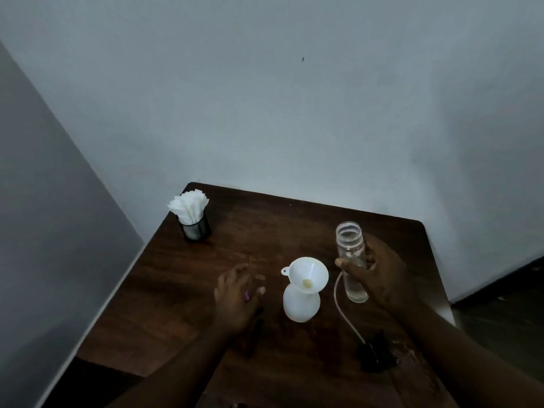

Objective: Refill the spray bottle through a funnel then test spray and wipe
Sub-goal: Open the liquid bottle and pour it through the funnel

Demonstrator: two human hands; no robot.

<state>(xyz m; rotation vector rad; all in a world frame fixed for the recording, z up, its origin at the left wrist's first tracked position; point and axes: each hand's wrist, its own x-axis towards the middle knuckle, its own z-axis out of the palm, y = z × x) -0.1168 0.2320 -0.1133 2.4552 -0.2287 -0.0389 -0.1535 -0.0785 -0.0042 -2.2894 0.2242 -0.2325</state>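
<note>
Right hand grips the clear bottle, partly hiding it; left hand rests relaxed.

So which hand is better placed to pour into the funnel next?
Right. The right hand grips the open clear bottle, which stands just beside the funnel. The left hand lies relaxed on the table, holding nothing; it could probably steady the white bottle.

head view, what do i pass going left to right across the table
napkin holder → left hand → funnel on the white bottle → clear bottle gripped by the right hand
</note>
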